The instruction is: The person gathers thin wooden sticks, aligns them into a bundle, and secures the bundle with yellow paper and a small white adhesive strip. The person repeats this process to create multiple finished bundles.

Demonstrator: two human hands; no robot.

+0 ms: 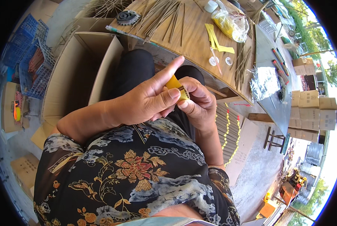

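Above my lap, both hands work on a curled yellow strip point(173, 81), which looks like paper. It wraps around a small bundle whose brown ends show near my right fingertips; what the bundle is made of is too small to make out. My left hand point(147, 97) is closed on the strip, thumb pressing on it while the index finger stretches out past it. Thumb and fingers of my right hand point(201, 102) pinch the wrapped end. Flat yellow strips point(213, 38) lie on the wooden table point(196, 28) in front, beside a thin brush-like stick point(216, 64) resting across a small white dish point(212, 60).
Thin brown sticks point(161, 17) spread over the table, with a dark toothed disc point(128, 17) at its left. A clear bag point(232, 20) with yellow contents lies farther right. An open cardboard box point(72, 71) stands at my left, near blue crates point(32, 56). Crinkled clear plastic point(264, 83) lies right.
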